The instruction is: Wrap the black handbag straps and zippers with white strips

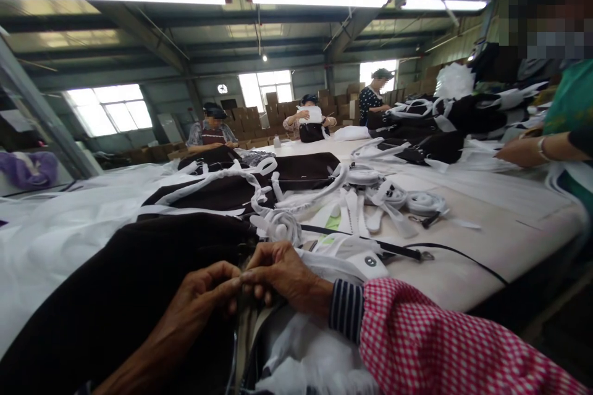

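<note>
A large dark bag (pixel 139 284) lies right in front of me, its opening facing my body. White crumpled stuffing paper (pixel 310 352) shows at the opening. Along the opening runs a tan-edged strip (pixel 243 345) that looks like a zipper edge. My left hand (pixel 204 290) and my right hand (pixel 282 274) meet at the top of this strip. Thumb and fingers of each are pinched together on the bag's edge, the fingertips nearly touching. Any small part between the fingertips is hidden. Just beyond my right hand is a rolled white-wrapped strap (pixel 280 226).
Dark bags with white-wrapped handles (pixel 306 171) lie ahead on the pale table (pixel 463 259). Wrapped strap coils (pixel 424 202) and a thin black strap (pixel 361 237) lie right of centre. White wrapping (pixel 46 228) spreads left. A co-worker's hand (pixel 519 151) is at right; several people work beyond.
</note>
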Demonstrator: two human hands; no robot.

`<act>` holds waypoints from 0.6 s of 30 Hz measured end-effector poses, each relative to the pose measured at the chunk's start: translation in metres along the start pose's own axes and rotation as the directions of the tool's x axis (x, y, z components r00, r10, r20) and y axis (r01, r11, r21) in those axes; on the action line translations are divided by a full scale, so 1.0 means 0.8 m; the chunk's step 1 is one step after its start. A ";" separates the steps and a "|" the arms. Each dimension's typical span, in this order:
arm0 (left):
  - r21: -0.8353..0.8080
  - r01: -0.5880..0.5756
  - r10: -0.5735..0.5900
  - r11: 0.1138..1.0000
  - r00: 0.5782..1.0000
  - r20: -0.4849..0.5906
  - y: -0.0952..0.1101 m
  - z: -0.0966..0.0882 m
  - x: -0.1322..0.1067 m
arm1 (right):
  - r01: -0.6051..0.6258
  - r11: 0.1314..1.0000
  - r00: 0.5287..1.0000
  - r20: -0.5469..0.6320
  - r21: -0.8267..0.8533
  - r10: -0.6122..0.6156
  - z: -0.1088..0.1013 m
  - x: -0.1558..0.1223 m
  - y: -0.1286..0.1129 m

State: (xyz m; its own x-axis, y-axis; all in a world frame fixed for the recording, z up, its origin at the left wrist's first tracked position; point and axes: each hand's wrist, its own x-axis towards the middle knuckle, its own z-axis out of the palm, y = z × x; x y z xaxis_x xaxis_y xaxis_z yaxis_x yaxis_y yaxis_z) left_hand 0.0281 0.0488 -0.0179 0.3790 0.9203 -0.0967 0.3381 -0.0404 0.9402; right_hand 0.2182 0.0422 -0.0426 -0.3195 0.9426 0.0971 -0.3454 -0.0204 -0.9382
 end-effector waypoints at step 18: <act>0.647 -0.165 0.280 0.745 0.957 -0.079 0.124 -0.005 0.059 | 0.010 0.529 0.960 -0.139 -0.849 -0.242 -0.135 0.026 -0.136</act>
State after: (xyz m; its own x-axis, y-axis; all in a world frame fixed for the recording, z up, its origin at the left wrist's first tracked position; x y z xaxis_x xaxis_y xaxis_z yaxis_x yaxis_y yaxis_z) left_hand 0.0762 0.0898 0.0721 0.3892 0.8998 0.1969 0.7466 -0.4334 0.5047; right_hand 0.3447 0.0997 0.0259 -0.1004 0.9565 0.2739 0.5632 0.2816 -0.7769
